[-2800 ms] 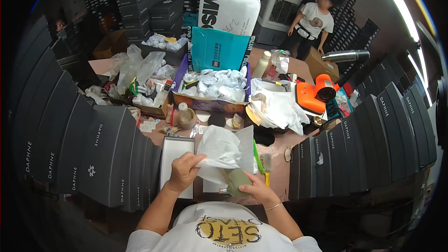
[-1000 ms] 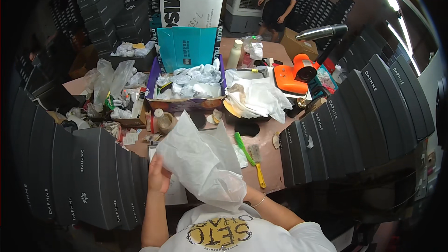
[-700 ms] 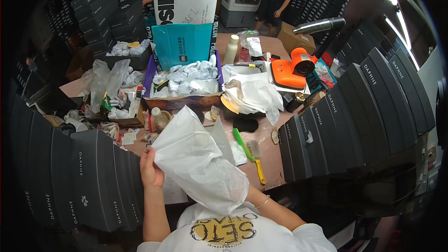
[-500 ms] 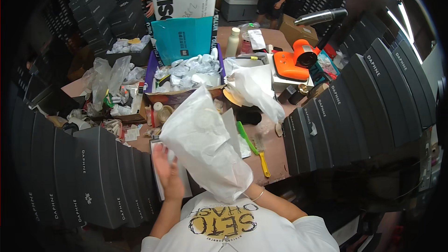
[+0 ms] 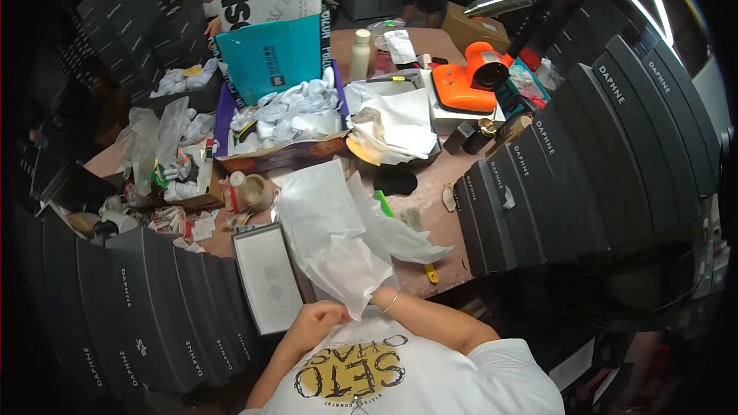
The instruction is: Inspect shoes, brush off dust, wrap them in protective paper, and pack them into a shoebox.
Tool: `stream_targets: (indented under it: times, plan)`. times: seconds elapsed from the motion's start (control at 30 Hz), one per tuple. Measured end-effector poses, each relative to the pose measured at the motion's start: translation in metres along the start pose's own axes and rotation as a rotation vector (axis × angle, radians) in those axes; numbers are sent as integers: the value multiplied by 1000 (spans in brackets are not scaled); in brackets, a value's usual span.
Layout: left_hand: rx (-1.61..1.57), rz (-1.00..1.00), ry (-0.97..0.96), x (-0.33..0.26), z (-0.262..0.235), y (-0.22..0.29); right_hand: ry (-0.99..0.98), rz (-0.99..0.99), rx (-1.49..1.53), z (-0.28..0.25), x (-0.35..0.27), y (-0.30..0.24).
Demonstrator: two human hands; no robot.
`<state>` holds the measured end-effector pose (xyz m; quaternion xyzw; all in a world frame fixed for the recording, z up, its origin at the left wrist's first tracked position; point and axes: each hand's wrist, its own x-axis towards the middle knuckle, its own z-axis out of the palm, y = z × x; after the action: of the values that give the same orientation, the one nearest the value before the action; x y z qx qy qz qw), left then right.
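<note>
White tissue paper [image 5: 319,207] lies spread in front of me over the near edge of the table, its near end crumpled and raised. My left hand [image 5: 321,320] is closed in front of my chest, right beside the paper's near corner; what its fingers hold is hidden. Under the crumpled part goes my right hand [image 5: 377,296], only its wrist and bracelet side showing, so its fingers cannot be seen. To the left of the paper is a shallow grey box part with a white inside [image 5: 265,277]. Another loose sheet [image 5: 415,242] partly covers a green brush [image 5: 383,201] and a yellow-handled brush [image 5: 432,273].
Stacks of dark shoeboxes rise at left [image 5: 146,300] and right [image 5: 569,177]. Behind the paper stand a purple-edged box [image 5: 223,127] of wadded paper and a box with white sheets [image 5: 436,155]. An orange device [image 5: 465,88], a bottle [image 5: 360,55] and jars [image 5: 257,192] stand around.
The tissue paper came down from upright in my hands to lying on the table. My left hand went from open to closed and drew nearer my chest. The loose sheet now covers the brushes.
</note>
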<state>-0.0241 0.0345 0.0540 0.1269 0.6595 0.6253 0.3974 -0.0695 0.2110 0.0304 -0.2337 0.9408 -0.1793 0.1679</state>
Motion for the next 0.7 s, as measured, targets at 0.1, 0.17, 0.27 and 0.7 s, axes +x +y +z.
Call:
stream_targets:
  times: [0.1,0.17,0.27,0.7]
  plan:
    - [-661,1,330,5,-10,-15,-34,-4,240,1,-26,14]
    - [-925,-42,348,18,-8,-32,-78,-30,426,22,-57,6]
    - [-1123,-36,589,36,13,-47,-151,-80,671,-4,-76,19]
    - [-1111,205,550,36,-45,-31,519,408,443,37,-55,215]
